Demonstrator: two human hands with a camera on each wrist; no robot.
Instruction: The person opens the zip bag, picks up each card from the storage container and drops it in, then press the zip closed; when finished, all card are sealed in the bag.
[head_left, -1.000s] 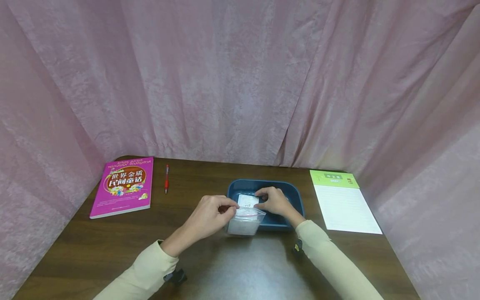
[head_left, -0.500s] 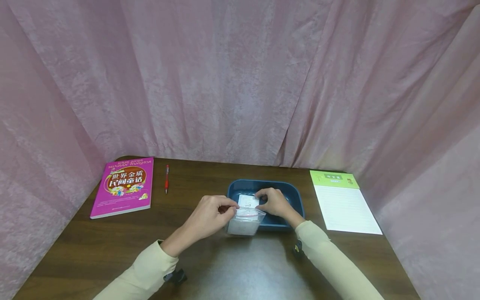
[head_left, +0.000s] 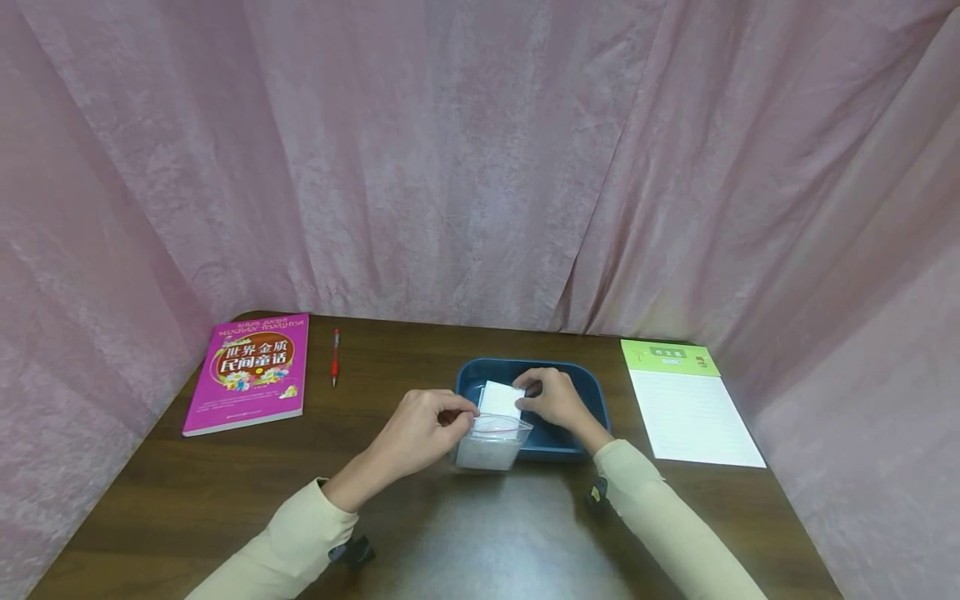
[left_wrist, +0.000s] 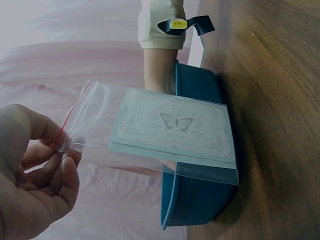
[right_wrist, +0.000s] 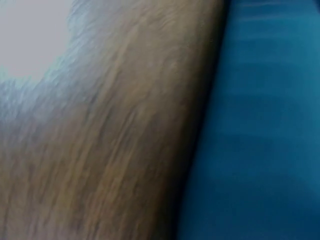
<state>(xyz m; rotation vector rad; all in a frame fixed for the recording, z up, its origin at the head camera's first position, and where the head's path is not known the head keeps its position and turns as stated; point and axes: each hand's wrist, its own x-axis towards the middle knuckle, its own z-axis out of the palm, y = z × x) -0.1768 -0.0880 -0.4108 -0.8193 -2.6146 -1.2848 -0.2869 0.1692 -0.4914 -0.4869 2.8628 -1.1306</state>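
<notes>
My left hand (head_left: 459, 417) pinches the left top corner of a clear zip bag (head_left: 491, 443) that stands open-mouthed at the near edge of a blue tray (head_left: 592, 392). In the left wrist view the fingers (left_wrist: 60, 165) pinch the bag (left_wrist: 100, 125) by its red seal. A stack of white butterfly cards (left_wrist: 172, 131) lies inside it, with the tray (left_wrist: 195, 205) behind. My right hand (head_left: 527, 397) pinches a white card (head_left: 501, 398) above the tray, just behind the bag's mouth. The right wrist view is blurred and shows only the tray wall (right_wrist: 260, 125) and the wooden table (right_wrist: 125, 140).
A pink book (head_left: 247, 372) and a red pen (head_left: 334, 357) lie at the table's far left. A lined notepad with a green header (head_left: 690, 404) lies right of the tray. Pink curtains (head_left: 480, 167) close in the table (head_left: 225, 500) on three sides.
My right hand has lifted the white card out of the tray bottom and tilted it up toward the bag's mouth. The left hand and the bag have stayed in place.
</notes>
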